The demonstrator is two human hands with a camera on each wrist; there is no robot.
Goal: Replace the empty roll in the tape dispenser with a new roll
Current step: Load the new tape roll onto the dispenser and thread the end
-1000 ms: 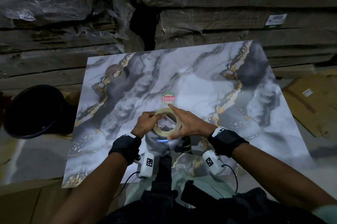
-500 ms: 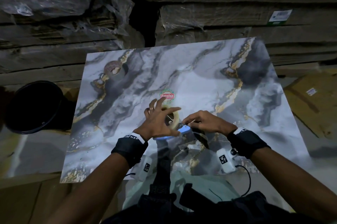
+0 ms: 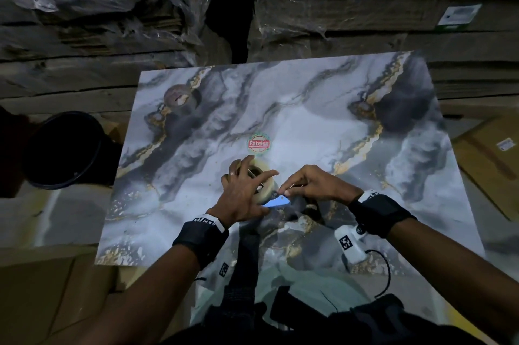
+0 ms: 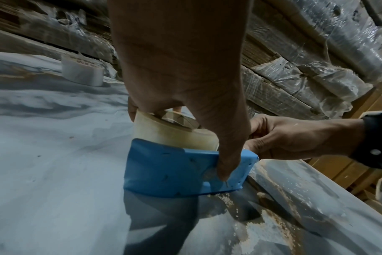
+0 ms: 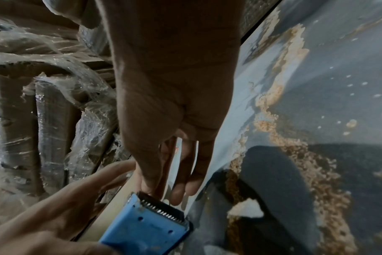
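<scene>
Dispenser: blue plastic tape dispenser point(image 4: 175, 170), standing on edge on the marble-patterned surface, lower centre of the left wrist view; flat blue side facing the camera, dotted with small holes.
Cutter: row of metal saw teeth point(image 5: 161, 209) along the dispenser's top end, bottom centre of the right wrist view.
New roll: cream, translucent tape roll point(image 4: 175, 132) seated in the dispenser, its upper half rising above the blue body; brown cardboard core visible inside.
Empty roll: bare brown cardboard ring point(image 3: 177, 95) lying flat, upper left of the slab in the head view, well apart from the dispenser; red print around its rim.
</scene>
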